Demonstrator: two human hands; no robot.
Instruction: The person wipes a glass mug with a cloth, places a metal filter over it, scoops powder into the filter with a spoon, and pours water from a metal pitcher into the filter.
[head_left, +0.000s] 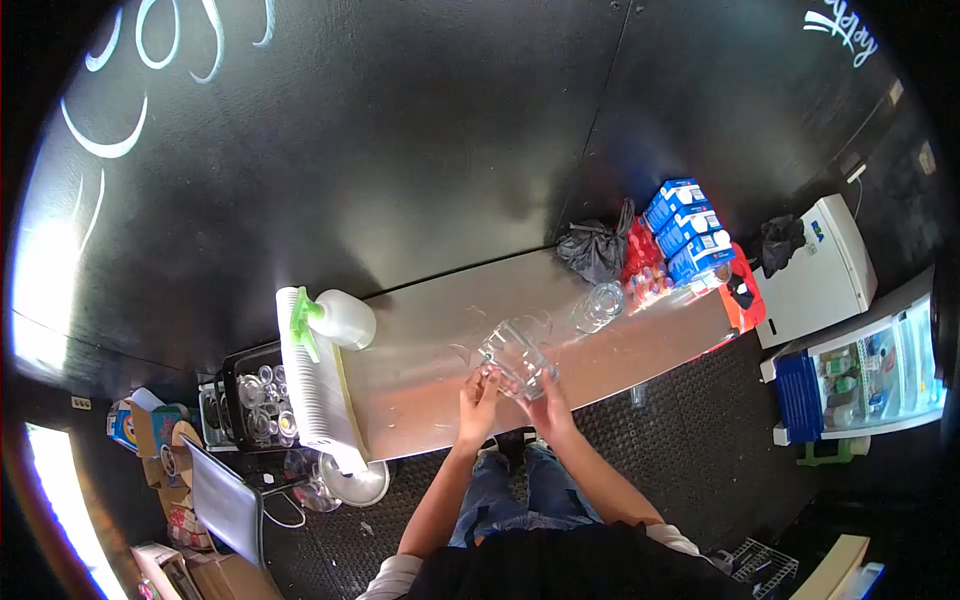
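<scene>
A clear, see-through jar [515, 355] is held tilted between my two hands, above the front part of the steel counter [420, 370]. My left hand [479, 402] is closed around its near left side. On the near right side, the fingers of my right hand [549, 408] are wrapped about the same jar. Whether it has a handle or a lid is hard to make out. Farther back on the counter, to the right, lies another clear container [599, 307], apart from both hands.
At the counter's left stand a white spray bottle [345, 320] with a green trigger and a ribbed white stack [318, 385]. A black tray [235, 400] holds glassware. Right are a black bag [594, 252], blue cartons [690, 225] and an open fridge [870, 370].
</scene>
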